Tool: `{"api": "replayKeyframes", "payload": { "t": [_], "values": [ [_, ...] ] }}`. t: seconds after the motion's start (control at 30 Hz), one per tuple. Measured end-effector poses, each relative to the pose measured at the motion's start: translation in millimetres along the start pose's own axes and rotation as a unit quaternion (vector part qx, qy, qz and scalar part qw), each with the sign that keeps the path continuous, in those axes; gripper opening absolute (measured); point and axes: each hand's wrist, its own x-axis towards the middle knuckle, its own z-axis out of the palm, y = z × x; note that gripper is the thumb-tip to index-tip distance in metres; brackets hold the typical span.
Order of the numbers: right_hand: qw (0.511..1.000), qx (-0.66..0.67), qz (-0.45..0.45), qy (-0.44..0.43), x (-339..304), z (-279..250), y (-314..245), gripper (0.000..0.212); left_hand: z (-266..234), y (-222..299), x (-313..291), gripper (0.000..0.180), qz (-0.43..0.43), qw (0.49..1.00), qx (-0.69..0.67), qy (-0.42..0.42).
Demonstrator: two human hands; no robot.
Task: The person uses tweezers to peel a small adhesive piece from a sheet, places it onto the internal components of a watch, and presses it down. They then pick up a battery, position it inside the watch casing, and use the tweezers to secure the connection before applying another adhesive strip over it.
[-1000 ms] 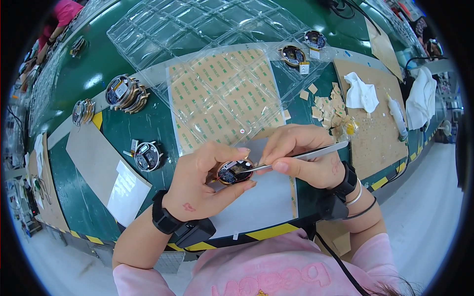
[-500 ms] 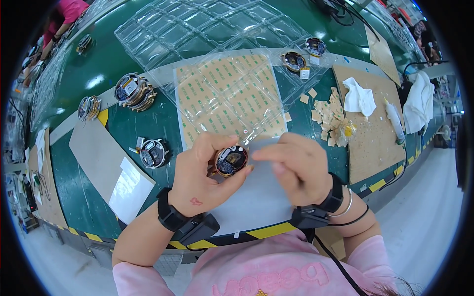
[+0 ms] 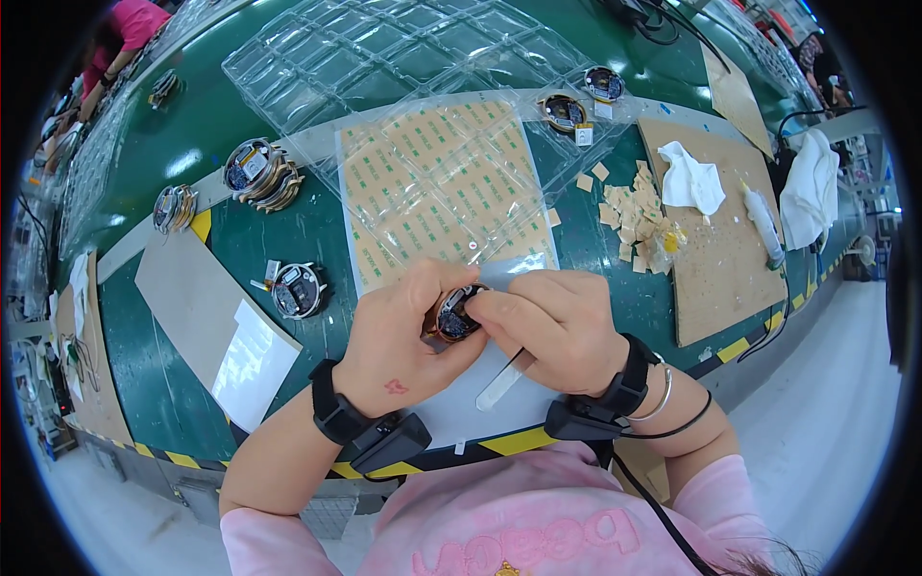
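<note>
In front of my chest, my left hand (image 3: 403,331) grips a round open watch case (image 3: 455,315) by its rim, dark circuitry facing up. My right hand (image 3: 562,331) is closed in a pinch, thumb and index finger pressed against the case's right side. Whatever those fingertips hold, if anything, is hidden. A narrow whitish strip (image 3: 498,386) with a dark end shows below the right hand; I cannot tell if it is held or lying. Beneath both hands is a pale sheet (image 3: 437,413). Another open watch case (image 3: 299,291) lies left of my left hand.
Tan adhesive sheet (image 3: 442,192) lies beyond my hands, partly under clear plastic trays (image 3: 403,58). Stacked watch cases (image 3: 259,176) stand far left; more cases (image 3: 563,113) sit far right. Small tan squares (image 3: 629,211) lie beside a brown board (image 3: 725,269) bearing a white cloth (image 3: 691,180) and tube (image 3: 764,228).
My right hand has moved left, its fingers now meeting the watch case. The case has tilted slightly in my left hand. The whitish strip has come into sight.
</note>
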Motion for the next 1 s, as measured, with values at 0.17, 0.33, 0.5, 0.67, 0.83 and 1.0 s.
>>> {"api": "replayKeyframes", "payload": {
  "t": [0.17, 0.33, 0.5, 0.67, 0.83, 1.0],
  "values": [
    [0.999, 0.039, 0.003, -0.014, -1.4, 2.7, 3.0, 0.022, -1.6, 1.0, 3.3, 0.045, 0.029, 1.0, 0.009, -0.002],
    [0.997, 0.068, 0.01, -0.026, -1.5, 3.8, 2.8, 0.021, 0.5, -3.0, 3.4, 0.039, 0.055, 0.998, -0.015, 0.017],
    [0.995, 0.094, 0.015, -0.033, -2.2, 1.4, 4.0, 0.02, -0.7, -3.9, 2.3, 0.042, 0.036, 0.999, -0.021, 0.001],
    [0.994, 0.098, -0.002, -0.04, -1.8, -1.3, 6.2, 0.019, 2.1, -5.6, 2.4, 0.039, 0.027, 0.998, -0.06, 0.012],
    [0.992, 0.121, -0.013, -0.017, -3.6, -4.6, 9.1, 0.015, 2.9, -6.3, 3.5, 0.04, 0.031, 0.995, -0.099, 0.009],
    [0.983, 0.172, 0.066, 0.012, -11.3, -24.6, 1.0, 0.009, -4.7, -2.7, 3.4, 0.043, -0.018, 0.994, -0.11, 0.0]
  ]
}}
